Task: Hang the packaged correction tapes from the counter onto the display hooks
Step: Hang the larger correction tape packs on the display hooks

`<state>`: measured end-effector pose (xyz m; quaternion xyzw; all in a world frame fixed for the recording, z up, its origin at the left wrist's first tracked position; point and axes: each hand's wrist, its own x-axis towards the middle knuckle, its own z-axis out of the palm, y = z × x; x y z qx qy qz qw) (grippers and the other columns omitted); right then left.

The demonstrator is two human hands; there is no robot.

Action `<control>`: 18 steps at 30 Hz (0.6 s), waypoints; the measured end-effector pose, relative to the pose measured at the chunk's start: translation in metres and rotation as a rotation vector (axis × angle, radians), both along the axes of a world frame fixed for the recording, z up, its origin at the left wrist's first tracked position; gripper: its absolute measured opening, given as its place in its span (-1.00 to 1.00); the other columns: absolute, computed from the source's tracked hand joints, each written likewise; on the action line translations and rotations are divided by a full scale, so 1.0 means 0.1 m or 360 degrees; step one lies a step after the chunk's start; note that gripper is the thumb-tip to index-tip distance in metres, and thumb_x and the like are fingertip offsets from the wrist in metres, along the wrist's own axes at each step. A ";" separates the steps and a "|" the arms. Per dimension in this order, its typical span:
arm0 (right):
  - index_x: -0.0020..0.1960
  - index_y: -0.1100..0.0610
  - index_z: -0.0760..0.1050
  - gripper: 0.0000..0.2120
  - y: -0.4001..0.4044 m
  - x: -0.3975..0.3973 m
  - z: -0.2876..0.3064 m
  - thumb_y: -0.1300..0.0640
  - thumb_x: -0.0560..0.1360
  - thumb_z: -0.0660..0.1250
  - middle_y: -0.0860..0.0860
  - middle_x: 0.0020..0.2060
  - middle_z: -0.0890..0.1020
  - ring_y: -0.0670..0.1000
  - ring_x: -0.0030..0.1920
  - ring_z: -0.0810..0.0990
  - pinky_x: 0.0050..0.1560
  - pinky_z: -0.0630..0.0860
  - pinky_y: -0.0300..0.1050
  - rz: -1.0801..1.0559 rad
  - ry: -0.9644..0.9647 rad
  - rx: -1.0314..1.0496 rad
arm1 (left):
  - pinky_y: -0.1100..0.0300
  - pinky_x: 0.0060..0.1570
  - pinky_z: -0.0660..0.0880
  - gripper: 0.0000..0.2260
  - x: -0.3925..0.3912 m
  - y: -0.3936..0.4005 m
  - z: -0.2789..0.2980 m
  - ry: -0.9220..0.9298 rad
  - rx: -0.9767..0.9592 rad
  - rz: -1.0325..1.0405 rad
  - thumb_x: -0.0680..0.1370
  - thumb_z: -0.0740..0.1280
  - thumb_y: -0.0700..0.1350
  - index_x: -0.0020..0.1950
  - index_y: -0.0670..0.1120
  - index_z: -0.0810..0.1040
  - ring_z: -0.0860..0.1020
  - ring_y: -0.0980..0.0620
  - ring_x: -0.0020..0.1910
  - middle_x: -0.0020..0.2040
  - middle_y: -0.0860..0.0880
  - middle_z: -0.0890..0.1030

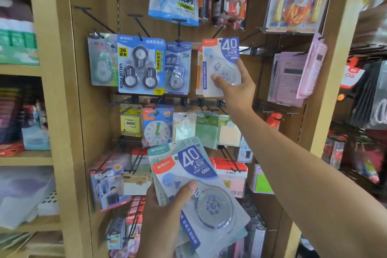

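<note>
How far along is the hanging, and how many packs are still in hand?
Done: at least one similar pack seems to hang behind the raised one. In hand: the right hand holds a "40" correction tape pack up at the hook row; whether it is hooked is unclear. Left: the left hand holds a stack of packs, number unclear.

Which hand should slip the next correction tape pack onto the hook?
Right. The right hand already holds one pack raised at the hook row, while the left hand is low, gripping the remaining stack.
</note>
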<state>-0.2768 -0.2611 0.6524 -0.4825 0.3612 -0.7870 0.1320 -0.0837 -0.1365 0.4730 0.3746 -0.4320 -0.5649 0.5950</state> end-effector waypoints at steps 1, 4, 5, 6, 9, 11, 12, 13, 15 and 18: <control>0.54 0.05 0.36 -0.16 -0.01 0.01 0.03 0.16 0.34 0.65 -0.03 0.31 0.62 -0.01 0.24 0.65 0.16 0.66 0.11 0.0011 0.0005 0.0006 | 0.39 -0.47 0.53 -0.65 0.00 0.00 0.00 0.0002 0.0006 -0.0005 0.40 0.58 -0.15 0.16 0.02 0.64 0.72 0.15 -0.24 -0.12 0.08 0.77; 0.51 0.06 0.40 -0.24 -0.06 0.01 0.10 0.20 0.38 0.62 -0.14 0.14 0.67 -0.08 0.09 0.70 0.05 0.70 -0.03 0.0016 -0.0028 0.0053 | 0.37 -0.48 0.54 -0.65 0.00 0.04 0.02 -0.0003 0.0029 -0.0012 0.41 0.57 -0.14 0.16 0.02 0.64 0.73 0.12 -0.24 -0.13 0.08 0.77; 0.49 0.06 0.41 -0.27 -0.07 0.01 0.11 0.21 0.39 0.61 -0.17 0.08 0.67 -0.09 0.05 0.71 0.01 0.70 -0.07 0.0020 -0.0043 0.0068 | 0.36 -0.48 0.54 -0.66 0.01 0.04 0.02 -0.0006 0.0034 -0.0011 0.41 0.57 -0.13 0.16 0.03 0.64 0.73 0.11 -0.23 -0.12 0.08 0.77; 0.48 0.04 0.43 -0.29 -0.09 0.01 0.12 0.20 0.40 0.61 -0.19 0.06 0.67 -0.09 0.03 0.72 -0.01 0.70 -0.08 0.0007 -0.0052 0.0091 | 0.36 -0.48 0.54 -0.66 0.02 0.05 0.01 -0.0009 0.0047 -0.0006 0.41 0.57 -0.13 0.15 0.03 0.64 0.73 0.11 -0.23 -0.13 0.08 0.77; 0.45 0.02 0.45 -0.33 -0.16 0.00 0.11 0.17 0.40 0.61 -0.20 0.03 0.67 -0.09 0.01 0.72 -0.06 0.70 -0.12 -0.0003 -0.0046 0.0155 | 0.36 -0.51 0.53 -0.68 0.06 0.07 0.01 -0.0037 0.0078 -0.0028 0.43 0.56 -0.10 0.15 0.04 0.63 0.73 0.09 -0.26 -0.12 0.06 0.77; 0.44 0.01 0.47 -0.35 -0.23 -0.02 0.12 0.17 0.41 0.60 -0.19 0.02 0.68 -0.10 -0.02 0.72 -0.09 0.70 -0.15 -0.0007 -0.0029 0.0195 | 0.39 -0.52 0.51 -0.70 0.09 0.09 0.02 -0.0048 0.0094 0.0000 0.43 0.56 -0.10 0.14 0.03 0.64 0.73 0.06 -0.24 -0.12 0.03 0.77; 0.44 0.02 0.46 -0.36 -0.26 -0.02 0.13 0.17 0.42 0.59 -0.16 0.03 0.68 -0.10 -0.04 0.71 -0.09 0.69 -0.16 -0.0011 -0.0001 0.0216 | 0.43 -0.52 0.49 -0.72 0.10 0.11 0.03 -0.0051 0.0097 0.0023 0.44 0.55 -0.11 0.13 0.01 0.65 0.72 0.06 -0.23 -0.11 0.02 0.77; 0.45 0.03 0.45 -0.36 -0.30 -0.02 0.15 0.17 0.43 0.58 -0.14 0.04 0.67 -0.11 -0.06 0.70 -0.09 0.68 -0.18 -0.0014 0.0024 0.0234 | 0.45 -0.52 0.47 -0.74 0.12 0.11 0.02 -0.0052 0.0091 0.0035 0.44 0.55 -0.13 0.12 0.00 0.66 0.71 0.08 -0.24 -0.12 0.02 0.77; 0.48 0.03 0.41 -0.34 -0.39 -0.04 0.21 0.18 0.45 0.56 -0.09 0.07 0.63 -0.13 -0.06 0.66 -0.07 0.65 -0.20 -0.0018 0.0043 0.0301 | 0.35 -0.41 0.55 -0.70 0.15 0.10 -0.02 -0.0015 0.0093 0.0054 0.41 0.58 -0.15 0.12 -0.02 0.68 0.72 0.07 -0.22 -0.13 0.04 0.77; 0.53 0.00 0.36 -0.30 -0.56 -0.08 0.28 0.19 0.47 0.55 -0.06 0.12 0.63 -0.04 0.01 0.67 0.05 0.67 -0.10 0.0021 0.0021 0.0418 | 0.05 0.01 0.62 -0.40 0.22 0.05 -0.16 0.0016 0.0126 0.0110 0.14 0.69 0.06 0.15 0.03 0.69 0.72 -0.02 -0.02 -0.03 0.07 0.77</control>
